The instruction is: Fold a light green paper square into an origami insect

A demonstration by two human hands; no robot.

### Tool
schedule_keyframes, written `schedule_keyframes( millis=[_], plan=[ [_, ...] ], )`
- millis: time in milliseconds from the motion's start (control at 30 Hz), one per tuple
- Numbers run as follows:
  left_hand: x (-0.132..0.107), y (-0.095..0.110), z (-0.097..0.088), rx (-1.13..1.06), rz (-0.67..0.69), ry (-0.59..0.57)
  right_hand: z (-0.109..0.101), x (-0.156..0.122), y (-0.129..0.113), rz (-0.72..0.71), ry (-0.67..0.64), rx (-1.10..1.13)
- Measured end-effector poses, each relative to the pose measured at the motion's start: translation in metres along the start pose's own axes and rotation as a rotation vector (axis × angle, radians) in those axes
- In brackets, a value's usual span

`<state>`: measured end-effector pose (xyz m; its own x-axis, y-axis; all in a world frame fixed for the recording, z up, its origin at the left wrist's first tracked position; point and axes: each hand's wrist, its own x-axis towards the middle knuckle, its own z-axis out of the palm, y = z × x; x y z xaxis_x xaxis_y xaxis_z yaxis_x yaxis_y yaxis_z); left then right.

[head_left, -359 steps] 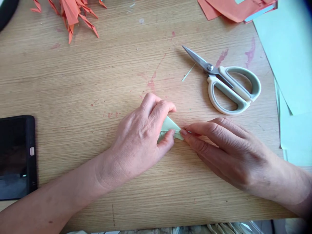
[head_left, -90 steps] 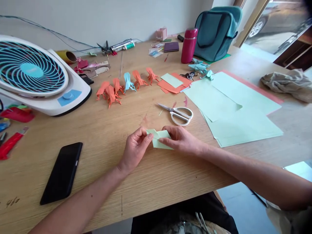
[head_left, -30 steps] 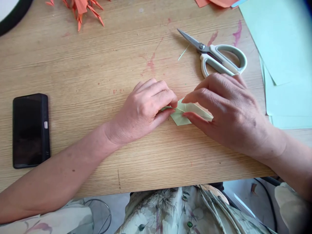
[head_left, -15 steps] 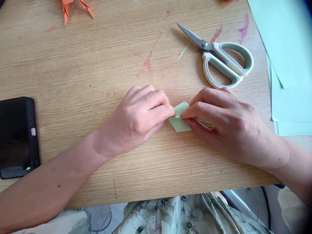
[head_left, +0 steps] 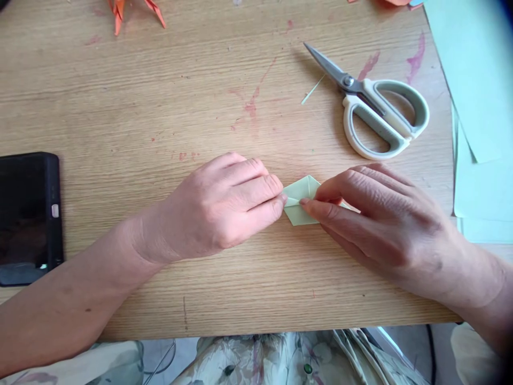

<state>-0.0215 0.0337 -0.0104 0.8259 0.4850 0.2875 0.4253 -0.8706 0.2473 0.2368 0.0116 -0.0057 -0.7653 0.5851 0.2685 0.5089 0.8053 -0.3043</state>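
Note:
A small piece of folded pale green paper (head_left: pixel 301 188) lies low over the table between my hands, with crease lines on its upper face. My left hand (head_left: pixel 230 203) is closed, its fingertips pinching the paper's left tip. From the right, my right hand (head_left: pixel 372 219) grips the paper, one fingertip pressing on its middle. The paper's right end is partly hidden under the right hand's fingers.
Scissors (head_left: pixel 348 81) with white and grey handles lie beyond my right hand, beside a thin green paper strip (head_left: pixel 312 90). Green sheets (head_left: pixel 481 187) are stacked at the right. A black phone (head_left: pixel 30 219) rests at the left, and an orange folded paper figure (head_left: pixel 118 13) at the top.
My right hand's fingers have shifted on the paper, and more of its creased upper face shows. The whole view has moved slightly.

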Motion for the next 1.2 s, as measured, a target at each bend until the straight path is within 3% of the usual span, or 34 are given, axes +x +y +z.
schedule_keyframes(
  millis=[433, 1200],
  plan=[
    [0.002, 0.003, 0.002, -0.147, -0.188, -0.027, 0.014, 0.008, -0.009, 0.050, 0.043, 0.077],
    [0.005, 0.016, 0.008, -0.225, -0.442, 0.122, 0.017, 0.020, -0.011, 0.162, 0.034, 0.108]
  ],
)
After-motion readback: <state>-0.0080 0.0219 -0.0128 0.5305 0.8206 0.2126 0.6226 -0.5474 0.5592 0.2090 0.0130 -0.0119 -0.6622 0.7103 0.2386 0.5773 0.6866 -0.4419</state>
